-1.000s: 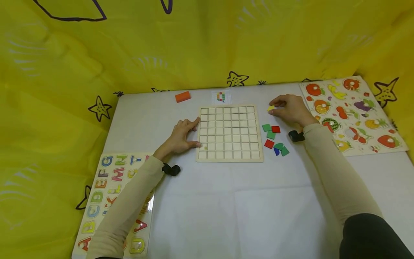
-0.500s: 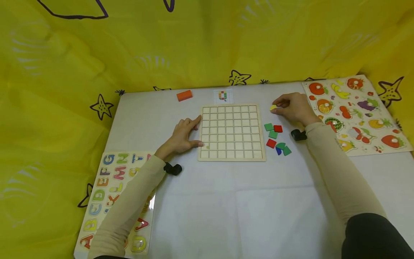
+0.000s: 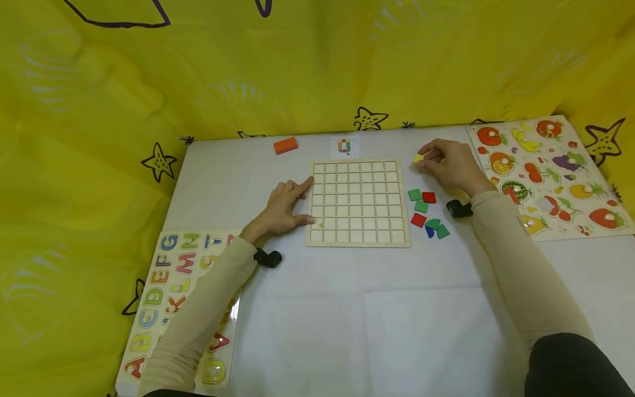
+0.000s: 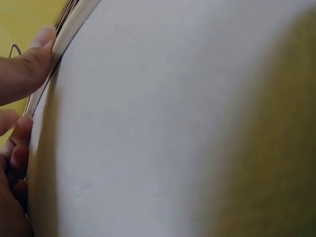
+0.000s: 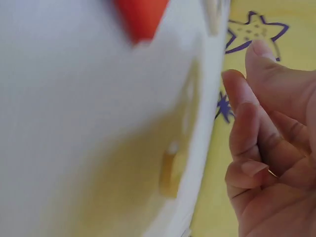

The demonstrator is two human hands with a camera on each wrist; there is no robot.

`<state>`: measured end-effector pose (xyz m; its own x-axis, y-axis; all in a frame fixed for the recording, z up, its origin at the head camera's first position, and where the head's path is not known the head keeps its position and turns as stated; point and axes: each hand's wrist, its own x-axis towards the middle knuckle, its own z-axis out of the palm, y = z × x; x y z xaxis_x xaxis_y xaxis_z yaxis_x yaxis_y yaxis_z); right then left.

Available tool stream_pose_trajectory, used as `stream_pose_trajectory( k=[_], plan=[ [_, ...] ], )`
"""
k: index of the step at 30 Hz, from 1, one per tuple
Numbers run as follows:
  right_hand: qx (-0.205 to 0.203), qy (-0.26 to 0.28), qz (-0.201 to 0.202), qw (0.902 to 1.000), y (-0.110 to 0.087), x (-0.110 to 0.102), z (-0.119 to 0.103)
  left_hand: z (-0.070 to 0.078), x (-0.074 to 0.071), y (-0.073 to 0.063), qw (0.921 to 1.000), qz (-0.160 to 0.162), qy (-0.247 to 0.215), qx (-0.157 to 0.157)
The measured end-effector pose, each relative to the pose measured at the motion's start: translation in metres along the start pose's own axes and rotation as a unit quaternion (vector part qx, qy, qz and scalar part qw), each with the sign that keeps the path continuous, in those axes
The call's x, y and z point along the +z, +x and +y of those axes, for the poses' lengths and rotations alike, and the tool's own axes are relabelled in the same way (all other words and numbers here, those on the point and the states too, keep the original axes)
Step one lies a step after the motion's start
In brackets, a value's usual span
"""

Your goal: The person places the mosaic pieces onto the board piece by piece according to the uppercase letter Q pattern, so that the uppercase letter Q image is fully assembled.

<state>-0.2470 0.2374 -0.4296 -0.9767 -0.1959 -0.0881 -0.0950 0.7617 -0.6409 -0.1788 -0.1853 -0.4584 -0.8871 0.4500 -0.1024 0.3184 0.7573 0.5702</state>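
A pale wooden grid board (image 3: 357, 243) lies flat in the middle of the table. Against its left edge rests my left hand (image 3: 280, 212), thumb and index finger spread apart along the rim. In the left wrist view the thumb (image 4: 34, 64) touches the board's side. Over at the right, my right hand (image 3: 450, 165) hovers by a small yellow piece (image 3: 418, 158). The right wrist view shows that yellow piece (image 5: 171, 173) on the table, apart from the loosely bent fingers. Red (image 3: 418, 220), green (image 3: 421, 206) and blue (image 3: 429, 232) pieces lie beside the board's right edge.
A small printed pattern card (image 3: 344, 146) lies behind the board, with an orange block (image 3: 285, 145) to its left. A letter puzzle (image 3: 173, 286) lies under the left forearm; a fruit puzzle (image 3: 555, 176) is at the right. A yellow curtain (image 3: 297, 66) borders the table.
My right fingers have come slightly away from the yellow piece, which they held at the earliest frame. The left hand stays at the board's edge. The whole head view has shifted a little.
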Motion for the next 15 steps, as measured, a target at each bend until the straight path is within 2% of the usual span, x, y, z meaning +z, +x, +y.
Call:
stream_pose_trajectory(
  k=[3,6,15],
  plan=[
    [-0.021,0.019,0.033,0.9991,-0.003,0.002,-0.008,0.001,-0.001,-0.001,1.0,0.001,0.001,-0.005],
    [-0.028,0.039,0.047,0.9978,-0.005,0.006,-0.017,0.002,-0.001,-0.001,0.9999,-0.002,-0.001,-0.01],
    [-0.009,0.106,0.02,0.9941,-0.006,0.027,-0.04,0.001,0.0,0.0,0.9999,0.0,0.004,-0.011]
  ],
)
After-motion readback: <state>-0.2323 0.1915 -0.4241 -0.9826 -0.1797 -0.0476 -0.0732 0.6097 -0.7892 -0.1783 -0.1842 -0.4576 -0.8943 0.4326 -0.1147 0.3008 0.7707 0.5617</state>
